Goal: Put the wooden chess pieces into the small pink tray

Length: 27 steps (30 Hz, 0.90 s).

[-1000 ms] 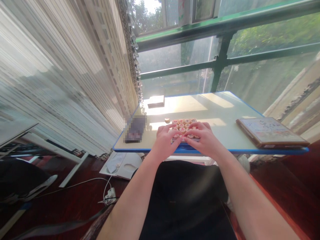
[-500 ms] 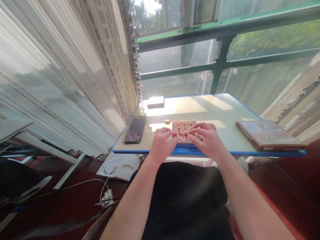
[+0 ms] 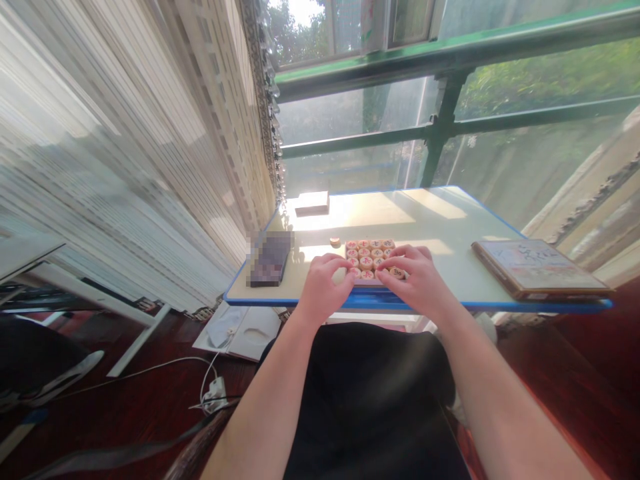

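A block of several round wooden chess pieces (image 3: pixel 367 255) with red marks lies packed in rows near the front edge of a pale table (image 3: pixel 440 220) with a blue rim. My left hand (image 3: pixel 323 287) rests at the block's left side, fingers curled against the pieces. My right hand (image 3: pixel 417 280) sits at the block's right front, fingertips pinched on a piece (image 3: pixel 397 272) at the front corner. One lone piece (image 3: pixel 335 242) lies apart, just left of the block.
A flat wooden box or board (image 3: pixel 537 269) lies at the table's right end. A dark phone-sized object (image 3: pixel 271 259) lies at the left, a small flat box (image 3: pixel 312 203) at the back by the window. Cables and a white stand are on the floor, left.
Both hands have drawn back toward me, uncovering more of the block. My right fingers have closed on a piece at the front right corner.
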Tool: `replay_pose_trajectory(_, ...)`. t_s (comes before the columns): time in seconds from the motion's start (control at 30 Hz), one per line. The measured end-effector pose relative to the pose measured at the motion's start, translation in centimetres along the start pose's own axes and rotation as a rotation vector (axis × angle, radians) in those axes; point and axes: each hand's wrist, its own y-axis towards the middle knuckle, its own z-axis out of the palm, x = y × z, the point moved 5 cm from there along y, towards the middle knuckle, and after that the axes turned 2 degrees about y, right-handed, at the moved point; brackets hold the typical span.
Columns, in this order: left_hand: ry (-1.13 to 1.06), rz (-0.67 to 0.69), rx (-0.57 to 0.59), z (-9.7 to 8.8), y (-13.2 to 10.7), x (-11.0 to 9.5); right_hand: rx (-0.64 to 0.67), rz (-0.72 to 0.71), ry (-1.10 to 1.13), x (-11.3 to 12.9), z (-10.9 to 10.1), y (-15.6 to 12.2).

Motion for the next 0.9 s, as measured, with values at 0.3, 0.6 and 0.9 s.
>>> replay_pose_trajectory(0.3,-0.007,-0.029,0.017,0.3,0.0,0.0,0.037,-0.024,-0.039,0.0,0.3,0.0)
replay_pose_trajectory(0.6,-0.047,-0.053,0.016,0.1,0.2,0.5,0.041,-0.001,-0.012,-0.1,0.2,-0.2)
replay_pose_trajectory(0.9,-0.031,-0.14,0.04,0.3,0.6,1.3,-0.018,-0.062,-0.134,1.5,0.9,1.4)
